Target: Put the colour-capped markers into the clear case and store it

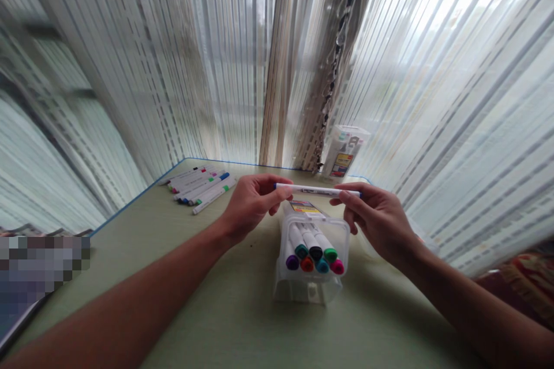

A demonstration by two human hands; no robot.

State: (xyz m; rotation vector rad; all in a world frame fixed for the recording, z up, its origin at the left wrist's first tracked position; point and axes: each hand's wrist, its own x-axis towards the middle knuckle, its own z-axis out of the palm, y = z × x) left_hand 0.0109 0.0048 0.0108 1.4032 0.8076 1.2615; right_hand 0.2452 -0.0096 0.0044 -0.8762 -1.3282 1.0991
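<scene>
Both grips are clamped: the left hand (253, 204) and right hand (372, 219) pinch a white marker (315, 189) near its opposite ends, holding it level just above a clear plastic box (308, 291) of standing markers (309, 251) with coloured caps. A row of loose markers (199, 187) lies on the worktop (242, 311) to the left — sheer striped curtains (242, 57) hang behind.

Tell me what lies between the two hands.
In the head view, a white blue-capped marker, held by the left hand and right hand.
</scene>
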